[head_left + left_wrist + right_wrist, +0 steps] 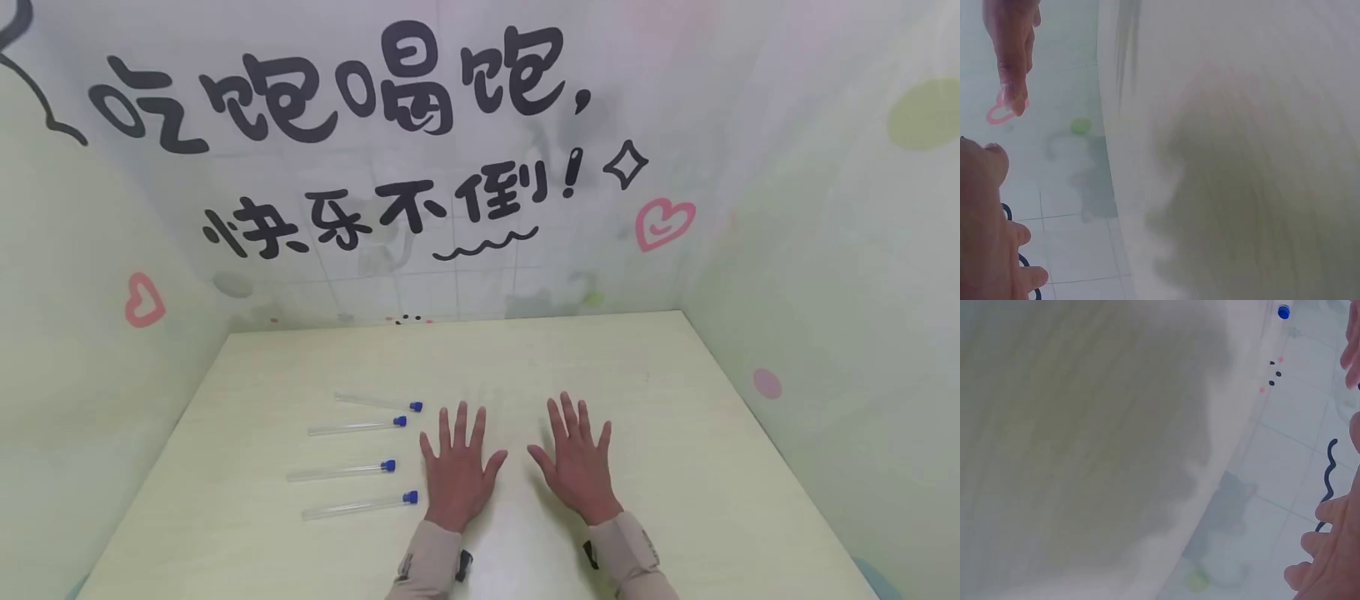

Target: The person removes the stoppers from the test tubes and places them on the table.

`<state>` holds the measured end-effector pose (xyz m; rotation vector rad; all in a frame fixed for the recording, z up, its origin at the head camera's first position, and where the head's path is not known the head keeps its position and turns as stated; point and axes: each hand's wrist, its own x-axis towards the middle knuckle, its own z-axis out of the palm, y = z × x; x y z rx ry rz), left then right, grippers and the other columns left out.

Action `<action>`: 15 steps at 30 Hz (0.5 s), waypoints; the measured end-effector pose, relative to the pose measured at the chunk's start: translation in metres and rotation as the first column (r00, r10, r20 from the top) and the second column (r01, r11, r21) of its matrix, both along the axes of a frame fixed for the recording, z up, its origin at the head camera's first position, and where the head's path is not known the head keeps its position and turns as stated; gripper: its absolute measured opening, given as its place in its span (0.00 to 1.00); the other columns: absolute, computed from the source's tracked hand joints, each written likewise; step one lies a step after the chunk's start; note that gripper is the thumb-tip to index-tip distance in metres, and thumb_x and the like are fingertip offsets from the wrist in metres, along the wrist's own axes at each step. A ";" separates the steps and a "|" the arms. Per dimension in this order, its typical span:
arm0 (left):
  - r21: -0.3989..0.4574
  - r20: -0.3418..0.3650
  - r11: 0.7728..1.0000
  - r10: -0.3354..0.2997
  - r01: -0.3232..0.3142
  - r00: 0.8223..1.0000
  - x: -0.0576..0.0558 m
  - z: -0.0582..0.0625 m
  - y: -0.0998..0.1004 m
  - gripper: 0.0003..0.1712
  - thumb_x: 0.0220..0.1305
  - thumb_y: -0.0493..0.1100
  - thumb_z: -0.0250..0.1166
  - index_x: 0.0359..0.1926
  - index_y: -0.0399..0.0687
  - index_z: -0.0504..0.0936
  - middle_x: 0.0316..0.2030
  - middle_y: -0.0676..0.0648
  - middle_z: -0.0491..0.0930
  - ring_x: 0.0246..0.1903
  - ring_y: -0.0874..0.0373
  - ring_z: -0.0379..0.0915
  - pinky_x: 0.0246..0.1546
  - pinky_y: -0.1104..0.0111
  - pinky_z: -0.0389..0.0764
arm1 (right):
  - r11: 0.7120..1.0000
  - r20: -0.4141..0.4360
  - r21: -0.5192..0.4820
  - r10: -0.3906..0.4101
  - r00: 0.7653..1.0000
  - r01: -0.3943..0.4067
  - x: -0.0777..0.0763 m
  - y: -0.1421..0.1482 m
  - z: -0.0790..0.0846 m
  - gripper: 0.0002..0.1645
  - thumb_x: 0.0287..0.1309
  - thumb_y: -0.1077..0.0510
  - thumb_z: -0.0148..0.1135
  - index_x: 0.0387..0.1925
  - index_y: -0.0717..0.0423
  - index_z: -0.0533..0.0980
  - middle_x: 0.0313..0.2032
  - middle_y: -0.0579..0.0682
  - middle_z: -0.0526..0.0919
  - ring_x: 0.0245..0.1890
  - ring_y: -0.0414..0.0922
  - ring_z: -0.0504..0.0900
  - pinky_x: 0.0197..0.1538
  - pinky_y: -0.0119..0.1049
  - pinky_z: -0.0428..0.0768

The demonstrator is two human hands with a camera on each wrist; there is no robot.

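1. While neither hand holds any of the four tubes (pixel 352 508), the step in hand reads as a pause or ready pose, no handling under way.
2. Left hand (pixel 459 479), one, the landmark: back uppermost, seemingly held just over the desk (pixel 600 358); fingers (pixel 461 429) spread, nothing between them.
3. Right hand (pixel 580 475), one: right of the left hand, apart from it; back uppermost, fingers likewise spread, gripping nothing.
4. Next move, as judged: taking up a tube would call for a leftward reach from the left hand's place and a light pinch, the slim body being apt to roll.
5. Containers: the tubes, clear, lying on the desk left of the left hand, their blue caps (pixel 410 497) fitted and pointing towards it. The nearest-lying cap is just beside that hand.
6. Contents: none visible; whether clear liquid is inside, cannot tell.
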<state>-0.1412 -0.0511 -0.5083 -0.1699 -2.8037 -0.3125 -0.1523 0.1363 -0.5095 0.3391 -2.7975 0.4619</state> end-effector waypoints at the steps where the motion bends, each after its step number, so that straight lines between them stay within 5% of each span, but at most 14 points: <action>1: -0.004 0.002 1.000 0.003 -0.003 1.000 0.001 0.002 -0.001 0.38 0.64 0.64 0.53 0.69 0.52 0.63 0.69 0.41 0.61 0.70 0.38 0.52 0.60 0.35 0.57 | 1.000 -0.002 -0.001 0.000 1.000 0.000 0.001 0.000 0.002 0.45 0.61 0.39 0.54 0.72 0.55 0.53 0.73 0.57 0.52 0.72 0.61 0.50 0.62 0.73 0.47; 11: -0.014 0.061 0.999 -0.034 0.035 0.998 0.017 0.011 -0.027 0.34 0.66 0.60 0.54 0.67 0.49 0.66 0.65 0.39 0.67 0.68 0.39 0.56 0.60 0.39 0.59 | 0.999 -0.005 -0.042 0.028 1.000 -0.028 0.010 -0.003 0.013 0.46 0.56 0.47 0.63 0.70 0.59 0.56 0.70 0.59 0.59 0.69 0.61 0.58 0.60 0.70 0.57; 15: -0.041 0.034 0.997 -0.063 0.064 0.997 0.025 0.019 -0.040 0.31 0.65 0.57 0.56 0.64 0.46 0.69 0.61 0.39 0.71 0.64 0.41 0.63 0.57 0.42 0.63 | 0.998 -0.038 -0.034 0.049 0.998 -0.050 0.013 -0.005 0.014 0.44 0.52 0.51 0.67 0.67 0.61 0.60 0.67 0.59 0.65 0.66 0.58 0.65 0.58 0.64 0.66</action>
